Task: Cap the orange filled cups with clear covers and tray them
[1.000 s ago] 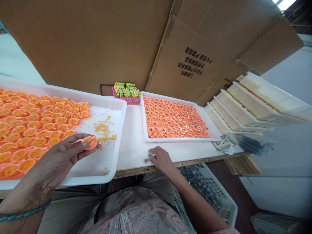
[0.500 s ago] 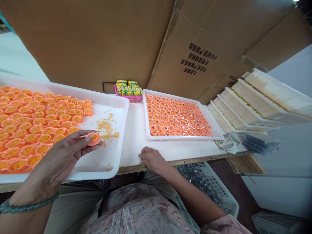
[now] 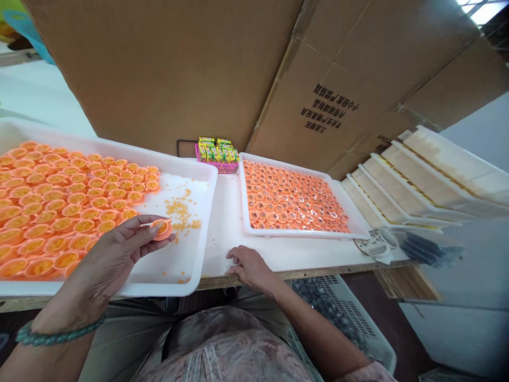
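My left hand [image 3: 123, 249] pinches a small orange plastic cup [image 3: 161, 229] with yellow-orange bits inside, held above the right part of a large white tray [image 3: 170, 289]. Rows of similar orange cups [image 3: 63, 225] filled with yellow bits crowd the tray's left side. Loose yellow bits [image 3: 183, 212] lie scattered on the tray floor beyond the held cup. My right hand [image 3: 250, 268] rests near the front edge of the white tabletop [image 3: 222, 233], its fingers curled together. Whatever those fingers hold, if anything, is hidden.
A second white tray [image 3: 306, 233] holds orange pieces with shiny, dark-marked tops. Behind stand a pink basket [image 3: 226, 168] of small yellow-green boxes and tall cardboard [image 3: 167, 69]. Stacked white trays [image 3: 401, 185] and a dark plastic-wrapped bundle [image 3: 429, 246] are at right; a crate [image 3: 350, 307] sits below.
The whole view has shifted slightly, so things appear a little farther right and lower. My left hand still holds the orange cup; my right hand stays at the table edge.
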The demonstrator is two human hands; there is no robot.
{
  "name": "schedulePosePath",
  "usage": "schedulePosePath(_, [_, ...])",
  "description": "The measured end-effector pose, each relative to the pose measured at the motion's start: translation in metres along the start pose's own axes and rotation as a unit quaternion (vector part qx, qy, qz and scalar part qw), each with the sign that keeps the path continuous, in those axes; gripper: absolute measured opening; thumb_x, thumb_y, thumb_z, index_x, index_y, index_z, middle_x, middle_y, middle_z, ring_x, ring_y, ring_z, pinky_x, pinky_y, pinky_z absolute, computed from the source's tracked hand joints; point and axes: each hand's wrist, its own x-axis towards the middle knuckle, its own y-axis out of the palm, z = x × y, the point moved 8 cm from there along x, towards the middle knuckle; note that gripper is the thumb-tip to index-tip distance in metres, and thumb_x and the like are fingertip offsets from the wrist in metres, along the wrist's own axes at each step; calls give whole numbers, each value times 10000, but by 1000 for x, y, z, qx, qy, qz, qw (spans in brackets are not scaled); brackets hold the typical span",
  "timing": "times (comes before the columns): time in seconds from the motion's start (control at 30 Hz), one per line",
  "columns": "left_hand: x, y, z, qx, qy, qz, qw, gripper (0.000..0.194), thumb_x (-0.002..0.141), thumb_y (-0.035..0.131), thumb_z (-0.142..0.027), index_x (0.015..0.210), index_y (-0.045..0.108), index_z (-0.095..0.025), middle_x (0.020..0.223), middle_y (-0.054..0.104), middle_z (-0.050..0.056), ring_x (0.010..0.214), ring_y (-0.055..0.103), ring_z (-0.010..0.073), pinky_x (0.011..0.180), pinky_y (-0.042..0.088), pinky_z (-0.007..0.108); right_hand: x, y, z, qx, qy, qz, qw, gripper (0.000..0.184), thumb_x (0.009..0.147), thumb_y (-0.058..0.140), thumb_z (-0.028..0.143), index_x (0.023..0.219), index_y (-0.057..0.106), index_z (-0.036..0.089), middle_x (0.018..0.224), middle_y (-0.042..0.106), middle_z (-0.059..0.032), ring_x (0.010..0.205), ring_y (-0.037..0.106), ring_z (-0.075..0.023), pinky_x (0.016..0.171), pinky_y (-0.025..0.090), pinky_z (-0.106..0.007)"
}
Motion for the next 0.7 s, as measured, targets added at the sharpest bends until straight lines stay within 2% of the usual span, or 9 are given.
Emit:
schedulePosePath(0.13, [-1, 0, -2, -2, 16, -3, 1000, 231, 632, 776, -278, 824, 685, -189, 921, 657, 13, 831, 635, 172, 767, 566, 256, -4, -2, 0, 50, -22, -7, 998, 96, 726, 682, 146, 809, 646, 178, 791, 575, 0, 721, 528, -116, 669, 385, -215])
schedulePosePath(0.27, [1, -1, 1, -13, 9, -1, 1000, 247, 639, 772, -280, 851, 682, -191, 904, 660, 12, 808, 643, 165, 758, 559, 246, -2, -19, 6, 169, -32, -58, 983, 60, 748, 642, 149, 802, 658, 172, 718, 546, 14, 672, 507, -106, 638, 391, -219])
schedulePosePath(0.4, [1, 1, 3, -33, -3, 21, 999, 230, 666, 755, -285, 851, 660, -188, 864, 669, 17, 805, 648, 167, 780, 543, 267, 12, -37, 25, 353, -47, -77, 931, 212, 741, 654, 235, 950, 670, 202, 710, 491, 29, 620, 480, -92, 595, 419, -224])
schedulePosePath(0.57, [0, 4, 4, -36, 0, 44, 998, 242, 691, 733, -328, 860, 641, -181, 826, 684, 40, 808, 659, 187, 801, 519, 300, 37, -43, 57, 500, -52, -56, 863, 211, 695, 705, 293, 874, 645, 197, 638, 510, 41, 600, 514, -94, 615, 460, -240])
schedulePosePath(0.7, [1, 6, 3, -46, 9, 50, 998, 285, 675, 745, -341, 897, 657, -186, 837, 694, 51, 794, 657, 181, 788, 510, 294, 53, -41, 83, 525, -61, -38, 848, 247, 686, 717, 299, 893, 637, 191, 642, 535, 39, 614, 532, -99, 636, 471, -249])
